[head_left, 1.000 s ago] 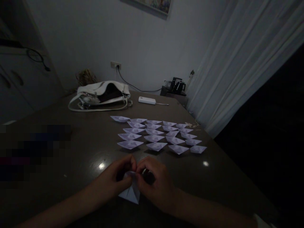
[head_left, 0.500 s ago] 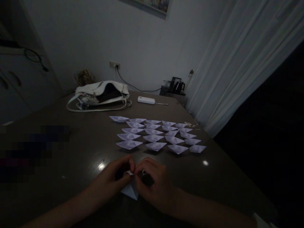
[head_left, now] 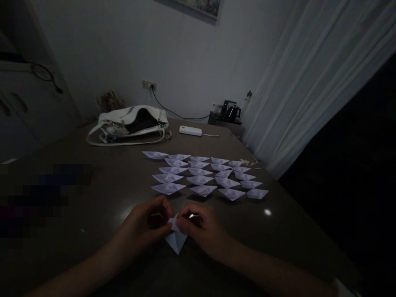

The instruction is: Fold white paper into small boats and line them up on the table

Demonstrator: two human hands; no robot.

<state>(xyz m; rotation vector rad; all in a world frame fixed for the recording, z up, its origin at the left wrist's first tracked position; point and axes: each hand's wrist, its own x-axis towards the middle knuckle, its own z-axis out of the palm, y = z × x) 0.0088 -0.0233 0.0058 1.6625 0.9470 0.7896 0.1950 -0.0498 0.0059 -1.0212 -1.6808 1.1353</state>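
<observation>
A folded piece of white paper is pinched between my two hands near the front of the table. My left hand grips its left side with thumb and fingertips. On the other side my right hand pinches the upper right part. The paper's lower end comes to a point facing me, with a crease down its middle; the fingertips cover part of its top. Just beyond my hands, several folded paper boats stand in rows on the dark table.
A white handbag lies at the table's back left, gaping at the top. Right of it is a white power bank with a short cable. A black kettle stands beyond the far corner, beside a white curtain. The left edge is pixelated.
My hands have moved slightly apart, and the paper has turned so its point faces me and more of its surface shows. The paper boats have stayed put.
</observation>
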